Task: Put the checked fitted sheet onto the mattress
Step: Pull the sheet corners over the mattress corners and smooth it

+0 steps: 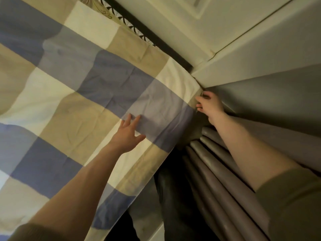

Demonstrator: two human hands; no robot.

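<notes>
Two hands work one checked fitted sheet [83, 87], spread over one mattress [101, 7]. The left hand [127, 134] lies flat, fingers straight, near the side edge. The right hand [209, 106] curls its fingers around the sheet's far corner.

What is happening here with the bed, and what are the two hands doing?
A person is fitting the checked sheet over a mattress. The left hand lies flat on the sheet with straight fingers, near its hanging edge. The right hand reaches to the far corner, its fingers curled at the sheet's edge, apparently pulling it down there. Along the far side a strip of patterned mattress is not yet covered.
</notes>
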